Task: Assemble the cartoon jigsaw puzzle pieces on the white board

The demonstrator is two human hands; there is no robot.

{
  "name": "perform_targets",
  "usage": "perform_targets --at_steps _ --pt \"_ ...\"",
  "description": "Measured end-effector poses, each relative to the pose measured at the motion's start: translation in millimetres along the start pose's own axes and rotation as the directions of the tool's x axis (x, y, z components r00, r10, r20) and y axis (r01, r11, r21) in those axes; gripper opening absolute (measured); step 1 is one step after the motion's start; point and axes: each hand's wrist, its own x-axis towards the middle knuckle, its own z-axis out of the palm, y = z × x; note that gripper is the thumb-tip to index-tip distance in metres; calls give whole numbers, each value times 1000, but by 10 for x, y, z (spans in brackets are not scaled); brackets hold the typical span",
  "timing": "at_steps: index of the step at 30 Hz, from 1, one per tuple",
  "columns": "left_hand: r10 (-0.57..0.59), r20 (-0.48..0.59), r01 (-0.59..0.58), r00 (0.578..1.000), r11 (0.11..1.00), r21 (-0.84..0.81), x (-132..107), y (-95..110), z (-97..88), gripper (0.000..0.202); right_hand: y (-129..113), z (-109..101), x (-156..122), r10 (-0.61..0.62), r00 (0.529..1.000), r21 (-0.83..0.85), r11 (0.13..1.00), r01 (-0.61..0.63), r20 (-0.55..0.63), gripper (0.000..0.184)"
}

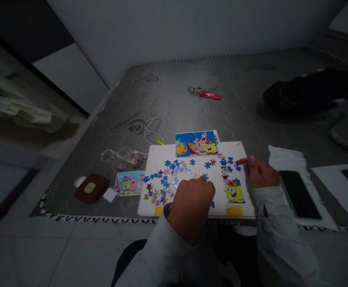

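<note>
A white board lies on the grey mat, covered with several loose blue and pink jigsaw pieces. A partly joined yellow cartoon section sits at the board's right. My left hand is curled over the board's middle, fingertips pinched at a blue piece. My right hand rests at the board's right edge, index finger stretched out onto a small piece. The cartoon reference picture lies at the board's far edge.
A second cartoon card, a dark red case, a clear plastic bag and a white cable lie left. A black phone on white cloth lies right. A red tube and dark clothing lie farther back.
</note>
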Motion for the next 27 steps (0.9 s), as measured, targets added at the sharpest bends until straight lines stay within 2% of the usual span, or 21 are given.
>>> perform_targets --at_steps 8,18,21,24,27 --pt "-1 -2 1 1000 1000 11 -11 32 -19 19 149 25 48 -76 997 11 997 76 3 66" --pt "56 30 -57 998 998 14 -70 11 -69 18 139 32 39 -20 1000 -14 1000 20 17 63" --pt "108 -59 -109 992 994 -1 -86 -28 -41 18 147 37 41 -30 999 -5 1000 30 13 64" --pt "179 -159 -181 971 984 6 -108 -88 -38 28 148 29 40 -43 999 0 999 43 24 64" --pt "217 -189 -215 958 976 33 -137 -148 -91 29 142 24 35 -45 999 0 999 45 23 65"
